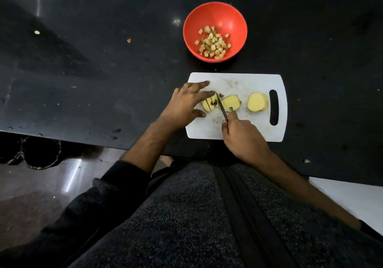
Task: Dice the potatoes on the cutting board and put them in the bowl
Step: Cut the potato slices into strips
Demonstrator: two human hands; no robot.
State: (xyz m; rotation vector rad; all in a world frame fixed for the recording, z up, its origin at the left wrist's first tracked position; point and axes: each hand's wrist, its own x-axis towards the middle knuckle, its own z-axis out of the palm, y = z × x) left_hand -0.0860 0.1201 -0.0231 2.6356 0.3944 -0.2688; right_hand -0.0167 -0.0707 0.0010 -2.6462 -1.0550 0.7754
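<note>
On the near left part of the white plastic cutting board (244,83), the left hand (187,104) lies flat with its fingers nearly straight, pressing down on the pale yellow potato slice (207,105) now under the knife; that slice already shows cuts running across it. To do this step well, I would judge that the fingertips (210,93) should be tucked back from the cutting line, since they lie very close to the blade, and that the cuts should stay evenly spaced so the cubes match those already made. Just right of it, the slim dark-bladed knife (221,106) slants down into the slice, its handle gripped by the right hand (242,135), whose fingers are curled round it with the forefinger reaching toward the blade. Next along lies a second thick yellow potato piece (231,102), touching or almost touching the blade, and farther right, near the board's handle slot, a small stack of round yellow potato slices (257,102) waits uncut. Beyond the board on the black speckled worktop (103,71) stands the round red plastic bowl (215,12), holding a modest heap of small pale potato cubes (213,43), some with brown skin edges. A stray scrap (129,40) lies on the worktop well left of the bowl.
</note>
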